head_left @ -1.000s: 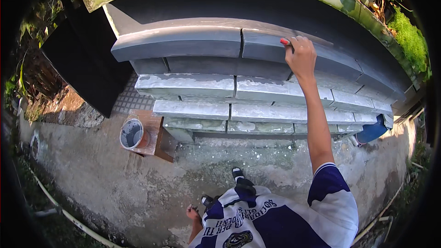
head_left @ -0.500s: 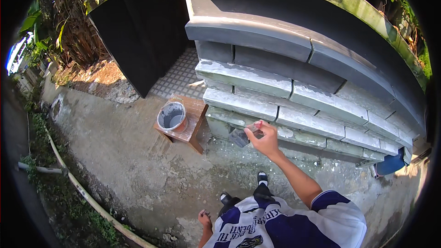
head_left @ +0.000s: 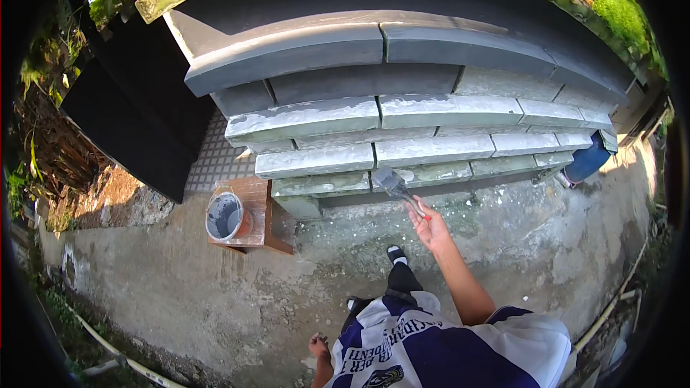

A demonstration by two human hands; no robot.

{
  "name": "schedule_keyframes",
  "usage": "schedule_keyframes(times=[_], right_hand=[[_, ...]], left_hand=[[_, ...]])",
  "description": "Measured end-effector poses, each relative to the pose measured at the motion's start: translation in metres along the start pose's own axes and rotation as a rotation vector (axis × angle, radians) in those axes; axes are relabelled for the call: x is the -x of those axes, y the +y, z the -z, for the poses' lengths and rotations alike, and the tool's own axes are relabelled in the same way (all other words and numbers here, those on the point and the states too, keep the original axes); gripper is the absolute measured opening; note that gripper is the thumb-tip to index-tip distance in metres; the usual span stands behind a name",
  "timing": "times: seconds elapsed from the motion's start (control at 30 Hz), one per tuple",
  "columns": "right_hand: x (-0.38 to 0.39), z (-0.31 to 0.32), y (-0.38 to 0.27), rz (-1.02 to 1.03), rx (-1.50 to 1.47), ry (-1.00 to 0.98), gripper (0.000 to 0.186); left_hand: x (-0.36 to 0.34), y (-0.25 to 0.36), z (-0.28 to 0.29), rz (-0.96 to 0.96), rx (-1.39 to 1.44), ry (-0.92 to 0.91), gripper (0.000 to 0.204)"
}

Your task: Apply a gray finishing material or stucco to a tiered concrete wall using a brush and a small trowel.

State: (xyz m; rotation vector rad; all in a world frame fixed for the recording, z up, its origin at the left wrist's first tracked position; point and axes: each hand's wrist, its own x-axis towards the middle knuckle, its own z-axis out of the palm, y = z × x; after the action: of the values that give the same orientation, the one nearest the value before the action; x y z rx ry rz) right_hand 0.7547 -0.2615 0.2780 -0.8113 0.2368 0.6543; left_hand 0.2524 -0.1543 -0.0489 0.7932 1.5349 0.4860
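Note:
My right hand (head_left: pixel 430 226) grips a paintbrush (head_left: pixel 394 185) by its handle. The grey bristle end touches the lowest band of a curved, stepped concrete wall (head_left: pixel 402 111), near its middle. The upper bands are dark grey and smooth; the lower ones are pale and patchy. My left hand (head_left: pixel 319 348) hangs low by my hip, fingers loose, holding nothing. A small bucket of grey paint (head_left: pixel 225 216) stands on a brown wooden stool (head_left: pixel 264 215) to the left of the wall's base.
A rough concrete floor (head_left: pixel 180 294) spreads below. A black gate (head_left: pixel 129 122) stands at left beside plants. A blue container (head_left: pixel 586 162) sits at the wall's right end. A pale hose (head_left: pixel 108 348) curves along the lower left.
My right hand came down from the top ledge to the lowest band with the brush. The view swung back to the right, centring the wall.

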Motion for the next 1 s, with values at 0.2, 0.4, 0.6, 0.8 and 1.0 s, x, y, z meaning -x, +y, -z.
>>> schedule_keyframes(times=[0.2, 0.4, 0.6, 0.8, 1.0], right_hand=[[0.030, 0.059, 0.015, -0.169, -0.027, -0.242, 0.030], [0.032, 0.083, 0.027, -0.111, 0.083, 0.028, 0.015], [0.012, 0.092, -0.004, 0.349, 1.225, 0.310, 0.029], [-0.038, 0.055, -0.076, 0.604, 1.223, 0.389, 0.032], [-0.106, -0.003, -0.192, 0.896, 1.288, 0.446, 0.029]], left_hand=[[-0.044, 0.072, -0.056, -0.116, -0.137, -0.140, 0.021], [-0.059, 0.110, -0.122, -0.187, -0.244, -0.268, 0.022], [-0.045, 0.094, -0.176, -0.211, -0.277, -0.354, 0.024], [-0.051, 0.046, -0.180, -0.213, -0.314, -0.432, 0.025], [-0.035, 0.041, -0.175, -0.214, -0.242, -0.412, 0.027]])
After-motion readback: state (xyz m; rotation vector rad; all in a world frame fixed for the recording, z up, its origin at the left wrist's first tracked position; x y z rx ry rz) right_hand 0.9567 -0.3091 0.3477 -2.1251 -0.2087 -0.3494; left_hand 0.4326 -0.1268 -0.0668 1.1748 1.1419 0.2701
